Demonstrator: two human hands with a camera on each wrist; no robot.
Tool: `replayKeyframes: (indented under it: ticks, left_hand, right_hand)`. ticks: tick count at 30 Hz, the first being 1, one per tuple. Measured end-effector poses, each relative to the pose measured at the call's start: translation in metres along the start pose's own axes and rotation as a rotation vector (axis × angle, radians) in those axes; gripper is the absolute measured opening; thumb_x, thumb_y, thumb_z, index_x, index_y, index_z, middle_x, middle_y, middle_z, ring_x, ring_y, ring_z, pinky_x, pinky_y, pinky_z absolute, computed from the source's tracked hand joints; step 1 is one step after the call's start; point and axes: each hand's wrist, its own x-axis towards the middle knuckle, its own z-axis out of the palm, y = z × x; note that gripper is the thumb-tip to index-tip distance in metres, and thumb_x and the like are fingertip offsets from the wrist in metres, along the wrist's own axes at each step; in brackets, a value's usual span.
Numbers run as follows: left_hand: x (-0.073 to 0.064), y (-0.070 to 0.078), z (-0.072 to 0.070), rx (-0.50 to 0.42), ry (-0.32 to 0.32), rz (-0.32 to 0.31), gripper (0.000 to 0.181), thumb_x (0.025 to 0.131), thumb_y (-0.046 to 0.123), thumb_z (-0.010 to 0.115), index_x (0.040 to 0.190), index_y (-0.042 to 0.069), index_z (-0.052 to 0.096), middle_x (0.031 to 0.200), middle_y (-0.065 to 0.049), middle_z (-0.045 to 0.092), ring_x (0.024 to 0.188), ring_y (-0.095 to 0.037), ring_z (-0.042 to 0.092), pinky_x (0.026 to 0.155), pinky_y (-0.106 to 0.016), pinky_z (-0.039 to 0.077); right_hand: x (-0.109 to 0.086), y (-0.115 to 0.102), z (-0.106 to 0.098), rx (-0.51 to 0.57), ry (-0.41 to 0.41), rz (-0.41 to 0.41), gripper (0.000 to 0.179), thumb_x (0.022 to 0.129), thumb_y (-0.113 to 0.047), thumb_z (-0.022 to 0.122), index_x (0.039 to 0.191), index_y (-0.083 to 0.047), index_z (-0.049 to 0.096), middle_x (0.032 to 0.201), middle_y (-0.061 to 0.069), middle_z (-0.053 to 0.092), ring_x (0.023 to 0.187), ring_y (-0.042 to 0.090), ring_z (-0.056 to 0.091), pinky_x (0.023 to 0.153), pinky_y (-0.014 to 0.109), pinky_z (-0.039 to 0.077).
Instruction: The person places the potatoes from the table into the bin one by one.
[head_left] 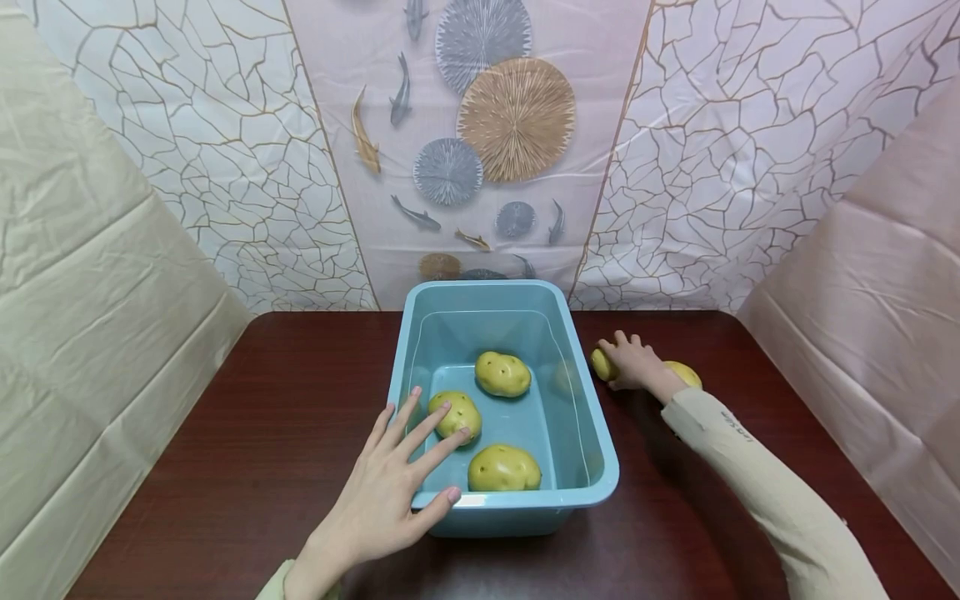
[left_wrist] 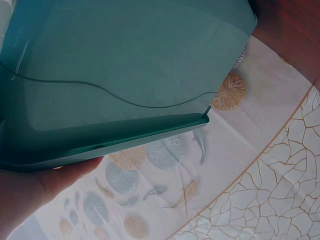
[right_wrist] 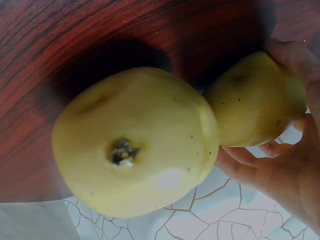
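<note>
The potatoes (head_left: 503,375) are yellow-green with dark specks, the tub (head_left: 525,500) light blue, the desk (head_left: 315,400) dark red-brown with streaked grain. The far curtain (head_left: 480,150) is pale pink centrally, printed with grey and tan discs (head_left: 516,119) and fish (head_left: 365,133), its white sides crackled gold-brown.

dark lettering (head_left: 737,427) on right sleeve (head_left: 776,487), too small to read.
</note>
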Motion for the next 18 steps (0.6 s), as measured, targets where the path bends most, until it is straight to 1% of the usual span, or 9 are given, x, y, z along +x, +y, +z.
replayKeyframes:
  ticks: [4, 10, 18]
  left_hand:
    - [-0.0002, 0.0, -0.0002, 0.001, -0.006, -0.004, 0.047, 0.089, 0.05, 0.04, 0.129, 0.026, 0.048, 0.141, 0.0, 0.038, 0.138, -0.03, 0.016, 0.103, -0.057, 0.021]
    - [-0.0007, -0.0001, -0.0002, -0.002, -0.005, -0.003, 0.047, 0.089, 0.05, 0.04, 0.129, 0.026, 0.048, 0.141, -0.001, 0.038, 0.137, -0.03, 0.016, 0.102, -0.057, 0.021]
    - [-0.0003, 0.0, -0.0006, -0.002, 0.003, 0.004, 0.047, 0.089, 0.049, 0.04, 0.129, 0.025, 0.048, 0.14, -0.002, 0.04, 0.137, -0.031, 0.017, 0.102, -0.056, 0.021]
  right_hand:
    - [-0.0001, -0.0006, -0.0003, -0.001, -0.01, 0.0, 0.072, 0.07, -0.021, 0.074, 0.13, -0.002, 0.04, 0.123, 0.028, 0.038, 0.099, 0.045, 0.042, 0.069, 0.053, 0.043]
    - [-0.0001, -0.0008, 0.0, -0.015, -0.016, -0.001, 0.072, 0.069, -0.022, 0.074, 0.13, -0.002, 0.039, 0.123, 0.027, 0.039, 0.098, 0.044, 0.042, 0.067, 0.053, 0.043]
    - [0.002, -0.0001, 0.0022, -0.023, -0.029, 0.009, 0.075, 0.069, -0.023, 0.074, 0.131, -0.003, 0.039, 0.124, 0.028, 0.038, 0.101, 0.046, 0.041, 0.069, 0.054, 0.043]
